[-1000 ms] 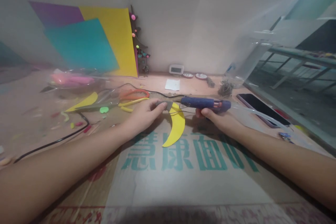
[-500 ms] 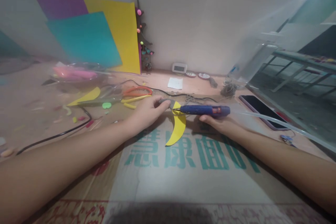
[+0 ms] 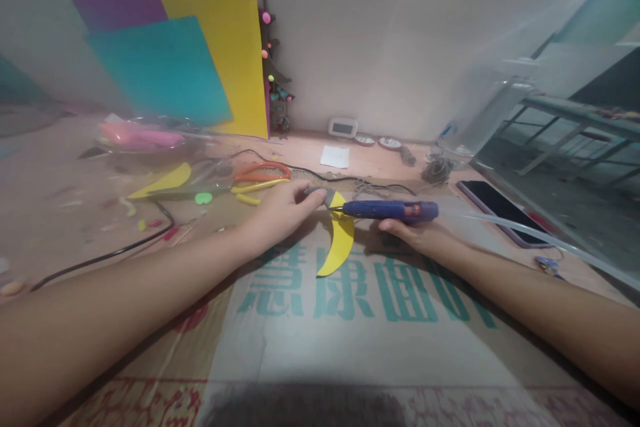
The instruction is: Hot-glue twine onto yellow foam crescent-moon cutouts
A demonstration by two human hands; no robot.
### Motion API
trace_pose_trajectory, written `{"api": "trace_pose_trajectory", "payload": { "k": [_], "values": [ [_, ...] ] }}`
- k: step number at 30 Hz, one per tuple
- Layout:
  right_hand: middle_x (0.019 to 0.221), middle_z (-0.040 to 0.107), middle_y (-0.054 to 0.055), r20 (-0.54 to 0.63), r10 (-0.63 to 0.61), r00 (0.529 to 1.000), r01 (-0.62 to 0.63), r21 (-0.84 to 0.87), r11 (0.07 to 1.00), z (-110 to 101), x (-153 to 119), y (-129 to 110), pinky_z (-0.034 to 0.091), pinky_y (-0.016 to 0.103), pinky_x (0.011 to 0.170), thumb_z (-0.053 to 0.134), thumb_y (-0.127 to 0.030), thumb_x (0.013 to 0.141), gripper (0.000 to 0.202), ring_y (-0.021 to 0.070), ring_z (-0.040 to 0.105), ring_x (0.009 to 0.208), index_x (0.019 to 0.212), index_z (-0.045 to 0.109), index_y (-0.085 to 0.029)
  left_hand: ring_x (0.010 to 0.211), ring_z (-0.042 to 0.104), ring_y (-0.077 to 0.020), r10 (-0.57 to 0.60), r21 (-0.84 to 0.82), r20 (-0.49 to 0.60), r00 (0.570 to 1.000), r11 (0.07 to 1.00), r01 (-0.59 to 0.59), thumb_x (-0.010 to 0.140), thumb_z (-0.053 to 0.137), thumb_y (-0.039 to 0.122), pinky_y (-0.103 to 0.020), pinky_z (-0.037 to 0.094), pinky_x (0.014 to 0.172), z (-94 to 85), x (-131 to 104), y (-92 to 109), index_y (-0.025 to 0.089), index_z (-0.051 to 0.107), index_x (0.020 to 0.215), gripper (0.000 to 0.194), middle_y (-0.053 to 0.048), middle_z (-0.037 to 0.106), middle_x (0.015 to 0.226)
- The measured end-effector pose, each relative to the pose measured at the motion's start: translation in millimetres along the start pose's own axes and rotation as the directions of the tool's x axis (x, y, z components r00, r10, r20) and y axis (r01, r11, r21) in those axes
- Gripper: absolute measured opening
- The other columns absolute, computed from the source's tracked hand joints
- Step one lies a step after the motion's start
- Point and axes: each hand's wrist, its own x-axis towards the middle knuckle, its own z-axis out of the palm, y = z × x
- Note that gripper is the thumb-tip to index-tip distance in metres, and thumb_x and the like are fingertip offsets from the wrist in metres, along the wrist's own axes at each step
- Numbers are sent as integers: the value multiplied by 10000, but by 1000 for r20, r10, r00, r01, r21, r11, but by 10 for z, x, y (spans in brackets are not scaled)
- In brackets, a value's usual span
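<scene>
A yellow crescent-shaped piece [image 3: 342, 243] lies in the middle, over a cardboard sheet [image 3: 320, 347] with green printed characters. My left hand [image 3: 287, 210] is closed on a small grey piece [image 3: 327, 196] at the crescent's top end. My right hand [image 3: 413, 232] holds a blue glue gun [image 3: 383, 209]; its thumb shows below the body and the other fingers are mostly hidden. The gun's dark tip points left and meets the crescent's upper part, or lies just over it.
Scissors with orange and yellow handles [image 3: 260, 175] lie beyond my left hand. Another yellow cut piece [image 3: 165, 181] and small scraps are at the left. A phone [image 3: 503, 213] lies at the right. Coloured sheets [image 3: 160, 73] lean on the wall. A black cable [image 3: 107, 255] crosses the table.
The view has shifted very slightly. Both hands, the glue gun and the crescent keep nearly the same positions.
</scene>
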Motion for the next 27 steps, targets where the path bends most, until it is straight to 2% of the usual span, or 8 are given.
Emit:
{"api": "trace_pose_trajectory", "payload": {
  "k": [9, 15, 20, 27],
  "values": [
    [746, 677, 39, 52, -5, 999, 4, 12, 1000, 28, 20, 101, 538, 326, 623, 625, -501, 718, 278, 241, 651, 724, 787, 636, -232, 549, 484, -132, 6, 20, 30, 1000, 1000, -7, 864, 447, 455, -228, 347, 485, -6, -1, 11, 186, 533, 707, 324, 27, 512, 555],
    [746, 676, 28, 53, -16, 998, 15, 13, 1000, 34, 31, 165, 538, 318, 636, 618, -503, 736, 292, 221, 651, 686, 808, 623, -220, 541, 476, -130, -2, 66, 29, 1000, 998, 0, 871, 432, 461, -229, 337, 480, -10, 1, 13, 187, 526, 699, 337, 29, 494, 554],
    [713, 671, 10, 47, -40, 998, 39, 3, 999, 23, 31, 110, 530, 315, 620, 620, -500, 738, 262, 217, 650, 670, 774, 609, -241, 549, 477, -129, 20, 53, 32, 999, 998, -22, 882, 427, 469, -232, 333, 490, -1, 5, -19, 183, 529, 714, 347, 22, 520, 591],
    [666, 672, 13, 49, 22, 999, -21, -12, 1000, -7, 6, -6, 538, 322, 617, 636, -528, 693, 288, 234, 661, 660, 705, 608, -242, 551, 488, -137, 4, 40, 33, 999, 999, -5, 878, 437, 457, -231, 345, 502, -5, -1, 1, 184, 540, 706, 339, 28, 516, 552]
  ]
}}
